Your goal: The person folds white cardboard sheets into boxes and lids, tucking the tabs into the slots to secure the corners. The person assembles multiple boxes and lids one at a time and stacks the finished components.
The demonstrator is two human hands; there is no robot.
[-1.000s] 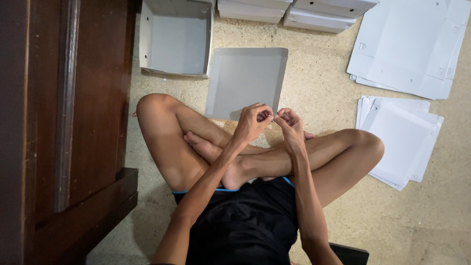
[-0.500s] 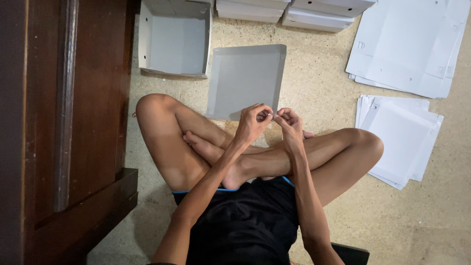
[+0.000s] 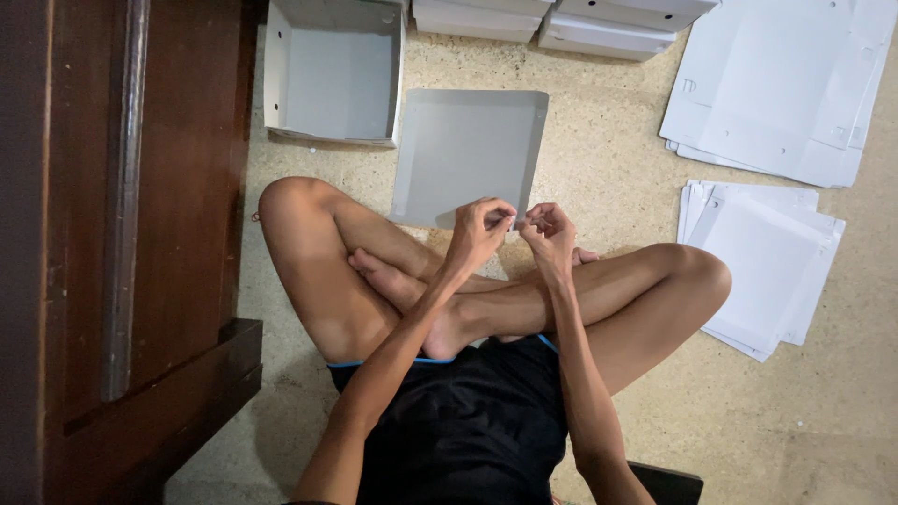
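Cardboard panel (image 3: pixel 465 154) — a flat grey-white square with small notched corners — lies on the speckled stone floor (image 3: pixel 608 187) just beyond both hands, its near edge under the fingertips. The floor runs out ahead and to the right of the hands; to the left it ends at a dark wooden cabinet (image 3: pixel 122 234) whose base juts toward the person's knee, leaving only a narrow strip of floor on that side. Far right of the hands, a broad stack of flat white sheets (image 3: pixel 776 93) reaches the frame edge, and nearer, beside the right knee, sits a smaller stack of flat sheets (image 3: pixel 762 262). Beyond the panel and to the left of the hands stands an open folded box (image 3: pixel 332 75), its hollow facing the camera; ahead lie closed white boxes (image 3: pixel 561 23) in a row. Open floor shows between the panel and the right-hand stacks.

The person sits cross-legged, arms reaching forward over the shins. The left hand (image 3: pixel 477 234) is curled, thumb and fingers pinched at the panel's near edge. The right hand (image 3: pixel 549 234) is likewise curled and pinching — whether it grips the edge or something tiny, I cannot tell. The two hands are near each other, not touching.
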